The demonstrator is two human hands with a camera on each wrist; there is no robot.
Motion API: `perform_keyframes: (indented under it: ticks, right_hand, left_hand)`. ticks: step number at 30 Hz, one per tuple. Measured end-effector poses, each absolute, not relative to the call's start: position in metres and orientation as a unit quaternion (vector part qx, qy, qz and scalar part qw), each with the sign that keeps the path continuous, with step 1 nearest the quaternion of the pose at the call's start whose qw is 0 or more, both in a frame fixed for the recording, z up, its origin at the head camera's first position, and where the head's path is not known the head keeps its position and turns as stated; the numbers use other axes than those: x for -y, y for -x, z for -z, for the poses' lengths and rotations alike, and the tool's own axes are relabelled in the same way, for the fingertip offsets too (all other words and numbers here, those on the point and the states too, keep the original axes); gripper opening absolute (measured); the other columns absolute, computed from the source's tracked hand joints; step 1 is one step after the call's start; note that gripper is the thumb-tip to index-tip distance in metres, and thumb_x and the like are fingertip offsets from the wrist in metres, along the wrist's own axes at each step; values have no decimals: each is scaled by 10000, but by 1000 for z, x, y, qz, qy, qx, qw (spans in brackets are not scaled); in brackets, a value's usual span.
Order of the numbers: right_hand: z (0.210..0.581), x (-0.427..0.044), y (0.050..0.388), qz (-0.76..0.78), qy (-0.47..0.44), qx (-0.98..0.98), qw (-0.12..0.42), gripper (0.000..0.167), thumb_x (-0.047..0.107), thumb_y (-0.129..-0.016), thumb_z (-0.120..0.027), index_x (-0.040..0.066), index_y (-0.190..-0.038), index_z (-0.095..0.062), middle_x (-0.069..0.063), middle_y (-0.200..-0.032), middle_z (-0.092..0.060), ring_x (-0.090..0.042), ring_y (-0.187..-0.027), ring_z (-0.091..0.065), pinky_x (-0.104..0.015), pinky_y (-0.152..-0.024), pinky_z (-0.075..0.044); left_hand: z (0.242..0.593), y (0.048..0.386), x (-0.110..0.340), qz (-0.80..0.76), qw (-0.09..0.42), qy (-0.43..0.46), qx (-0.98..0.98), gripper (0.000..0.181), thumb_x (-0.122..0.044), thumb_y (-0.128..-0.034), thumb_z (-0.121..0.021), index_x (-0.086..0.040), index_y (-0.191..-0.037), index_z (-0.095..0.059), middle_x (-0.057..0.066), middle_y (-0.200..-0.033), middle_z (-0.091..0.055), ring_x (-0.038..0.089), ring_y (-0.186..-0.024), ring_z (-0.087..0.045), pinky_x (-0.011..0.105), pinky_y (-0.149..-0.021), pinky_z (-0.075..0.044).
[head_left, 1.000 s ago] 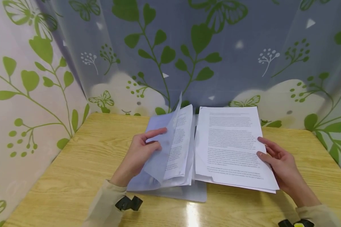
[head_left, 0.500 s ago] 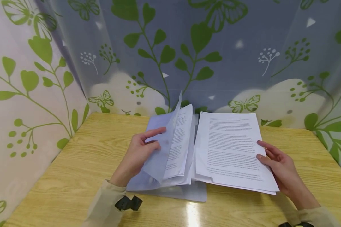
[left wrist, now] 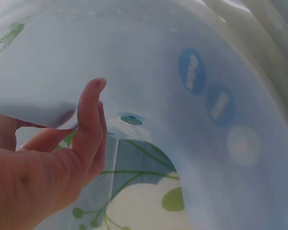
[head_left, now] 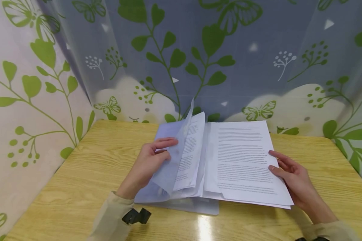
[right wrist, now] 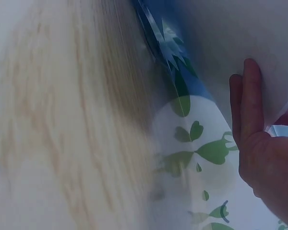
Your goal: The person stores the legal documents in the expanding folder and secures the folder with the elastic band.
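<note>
A bluish translucent plastic folder (head_left: 199, 206) lies on the table with its leaves parted. My left hand (head_left: 147, 162) pinches its raised clear leaf (head_left: 173, 167); in the left wrist view the thumb (left wrist: 48, 140) is partly behind the plastic. Just right of that leaf stand printed pages (head_left: 190, 150), tilted. My right hand (head_left: 298, 182) holds a stack of printed sheets (head_left: 244, 160) by its right edge, thumb on top, other fingers partly hidden below. The stack's left side meets the folder's inner leaves; whether it lies inside a pocket I cannot tell.
The wooden table (head_left: 87, 174) runs out on both sides of the folder. A patterned curtain (head_left: 244, 67) with green leaves hangs close behind its far edge, and more of it covers the left side.
The sheets in my right hand have shifted left and slightly toward me, closer against the folder's leaves. My left hand and the clear leaf have hardly moved.
</note>
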State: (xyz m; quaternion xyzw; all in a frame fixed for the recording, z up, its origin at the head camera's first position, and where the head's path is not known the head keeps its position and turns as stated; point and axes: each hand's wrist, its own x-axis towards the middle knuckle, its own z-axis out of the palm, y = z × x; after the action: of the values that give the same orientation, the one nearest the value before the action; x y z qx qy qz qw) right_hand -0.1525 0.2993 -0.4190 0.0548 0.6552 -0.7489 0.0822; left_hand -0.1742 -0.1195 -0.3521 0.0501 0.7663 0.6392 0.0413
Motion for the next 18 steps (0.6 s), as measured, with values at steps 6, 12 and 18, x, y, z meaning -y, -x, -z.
perform_keyframes:
  ticks: [6,12,18]
  right_hand:
    - [419,-291,153,740,-57,-665,85,537,150,-995,-653,298,-1490,-507,211,-1160,-683,-67,-915,-711,-269,-717,-601]
    - [419,-285,154,738,-54,-667,84,558,156,-991,-660,280,-1508,-491,204,-1162,-681,-63,-924,-709,-269,-725,-602]
    - [417,-279,156,739,-53,-666,84,567,163,-987,-668,265,-1514,-485,186,-1159,-678,-66,-922,-708,-273,-728,-604]
  left_hand:
    - [353,174,119,-645,40,-47,-762,492,68,-849,-540,-49,-1296,-711,71,-1450,-597,237,-1439,-441,191,-784,-433]
    - [354,174,118,-648,37,-41,-760,488,63,-856,-538,-56,-1296,-712,64,-1461,-593,242,-1460,-413,207,-825,-422]
    - [354,174,116,-653,39,-28,-756,489,61,-856,-537,-60,-1296,-713,54,-1477,-586,246,-1459,-399,215,-814,-410]
